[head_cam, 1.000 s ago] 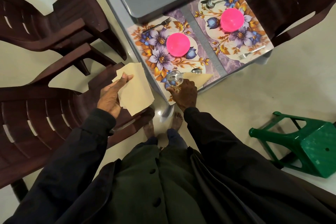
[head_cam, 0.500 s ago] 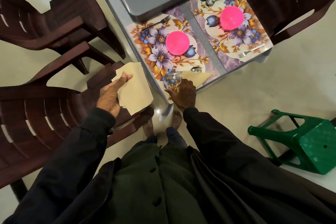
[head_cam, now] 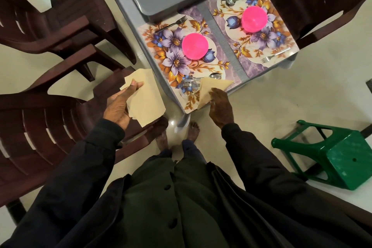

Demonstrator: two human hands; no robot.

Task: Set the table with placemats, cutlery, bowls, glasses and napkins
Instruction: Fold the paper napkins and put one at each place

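Right hand [head_cam: 220, 106] from glass [head_cam: 187, 87] over to folded napkin [head_cam: 213, 86].

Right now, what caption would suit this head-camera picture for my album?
Right hand rests on a folded napkin on the near placemat while the left hand holds spare napkins.

no text, label, brand, number or sign can be read anywhere; the placemats [head_cam: 181, 60] carry only flower prints.

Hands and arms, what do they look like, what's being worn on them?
The left hand and right hand are bare, no gloves. The left sleeve and right sleeve are long, loose and dark, almost black, each ending in a gathered cuff at the wrist.
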